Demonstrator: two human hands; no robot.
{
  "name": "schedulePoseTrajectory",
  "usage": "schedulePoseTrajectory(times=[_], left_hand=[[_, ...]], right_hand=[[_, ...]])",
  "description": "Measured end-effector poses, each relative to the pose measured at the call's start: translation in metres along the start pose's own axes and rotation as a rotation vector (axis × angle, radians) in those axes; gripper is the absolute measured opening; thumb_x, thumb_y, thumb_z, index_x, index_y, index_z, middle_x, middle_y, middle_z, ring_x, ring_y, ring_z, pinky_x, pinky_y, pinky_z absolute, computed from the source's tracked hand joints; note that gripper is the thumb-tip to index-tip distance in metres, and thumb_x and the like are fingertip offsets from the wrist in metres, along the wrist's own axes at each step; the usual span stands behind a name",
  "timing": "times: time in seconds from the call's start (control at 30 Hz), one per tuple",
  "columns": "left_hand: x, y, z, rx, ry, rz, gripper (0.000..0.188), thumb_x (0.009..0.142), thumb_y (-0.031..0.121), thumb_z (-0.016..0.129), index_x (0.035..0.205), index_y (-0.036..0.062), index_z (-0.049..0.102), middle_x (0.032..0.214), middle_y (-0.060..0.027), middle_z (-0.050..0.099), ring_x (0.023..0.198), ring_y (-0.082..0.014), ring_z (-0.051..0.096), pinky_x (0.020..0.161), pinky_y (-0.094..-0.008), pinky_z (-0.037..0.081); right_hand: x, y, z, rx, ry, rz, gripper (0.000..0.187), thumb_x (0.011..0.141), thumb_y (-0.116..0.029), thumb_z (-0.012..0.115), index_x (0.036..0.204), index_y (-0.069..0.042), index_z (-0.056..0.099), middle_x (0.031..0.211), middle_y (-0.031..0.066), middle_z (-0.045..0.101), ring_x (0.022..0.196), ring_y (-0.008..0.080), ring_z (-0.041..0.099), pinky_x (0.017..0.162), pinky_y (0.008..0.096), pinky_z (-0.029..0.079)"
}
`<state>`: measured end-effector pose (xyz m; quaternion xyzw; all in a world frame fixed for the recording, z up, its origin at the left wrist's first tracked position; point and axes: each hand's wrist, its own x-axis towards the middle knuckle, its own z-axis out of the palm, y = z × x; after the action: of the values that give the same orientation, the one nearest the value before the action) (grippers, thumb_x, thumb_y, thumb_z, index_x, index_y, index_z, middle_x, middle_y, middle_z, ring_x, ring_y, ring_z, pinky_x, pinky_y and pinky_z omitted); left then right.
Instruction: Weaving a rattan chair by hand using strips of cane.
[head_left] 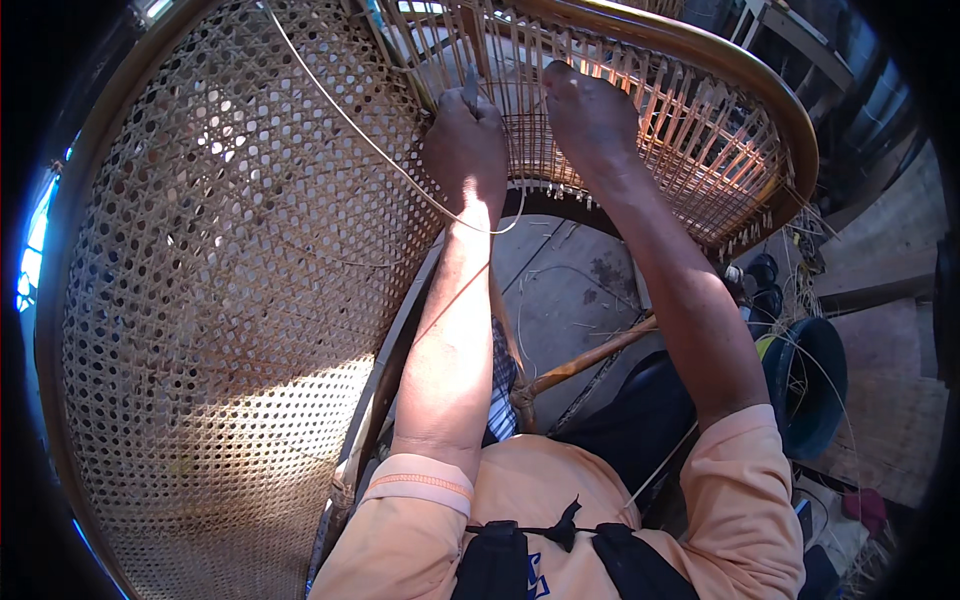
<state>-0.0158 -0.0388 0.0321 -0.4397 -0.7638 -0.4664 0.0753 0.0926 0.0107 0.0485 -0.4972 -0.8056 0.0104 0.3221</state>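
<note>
I see the left hand [466, 145] closed round a grey pointed tool [470, 86]; right hand [592, 112] curled, hold unclear; rattan strands [715, 165] seem light, springy, best pinched near the weave.

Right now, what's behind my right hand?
An open weave of cane strands shows on both sides of your right hand; the stretch directly behind it is covered.

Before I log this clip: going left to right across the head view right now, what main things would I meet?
Woven cane panel → left hand → right hand → dark green round container → small dark red item.
</note>
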Motion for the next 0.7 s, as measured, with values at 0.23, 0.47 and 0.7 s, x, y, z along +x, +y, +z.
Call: schedulePoseTrajectory(times=[0.23, 0.47, 0.7], left_hand=[[-0.001, -0.006, 0.01, -0.055, 0.035, -0.025, 0.024, 0.078, 0.023, 0.052, 0.089, 0.0029, 0.059, 0.078, -0.0215, 0.063, 0.074, -0.0394, 0.061, 0.066, -0.0445, 0.046], [0.006, -0.015, 0.007, -0.15, -0.024, -0.02, 0.02, 0.082, 0.018, 0.052, 0.091, 0.0018, 0.06, 0.069, -0.0134, 0.061, 0.061, -0.0226, 0.058, 0.062, -0.0339, 0.045], [-0.002, -0.011, -0.004, -0.15, -0.028, 0.12, 0.019, 0.084, 0.018, 0.055, 0.091, 0.0019, 0.061, 0.068, -0.0131, 0.059, 0.059, -0.0196, 0.057, 0.06, -0.0321, 0.044]], right_hand=[[-0.002, 0.006, 0.004, 0.042, 0.081, -0.04, 0.018, 0.083, -0.014, 0.044, 0.093, -0.012, 0.059, 0.076, 0.0155, 0.063, 0.069, 0.0356, 0.062, 0.062, 0.0435, 0.049], [0.0, -0.011, 0.008, -0.013, 0.116, -0.013, 0.011, 0.079, -0.008, 0.05, 0.087, -0.006, 0.058, 0.074, 0.0158, 0.064, 0.071, 0.0333, 0.065, 0.06, 0.0427, 0.051], [-0.004, 0.002, 0.013, 0.011, 0.146, -0.091, 0.011, 0.077, -0.007, 0.051, 0.086, -0.004, 0.056, 0.072, 0.0167, 0.064, 0.068, 0.0332, 0.065, 0.059, 0.043, 0.051]])
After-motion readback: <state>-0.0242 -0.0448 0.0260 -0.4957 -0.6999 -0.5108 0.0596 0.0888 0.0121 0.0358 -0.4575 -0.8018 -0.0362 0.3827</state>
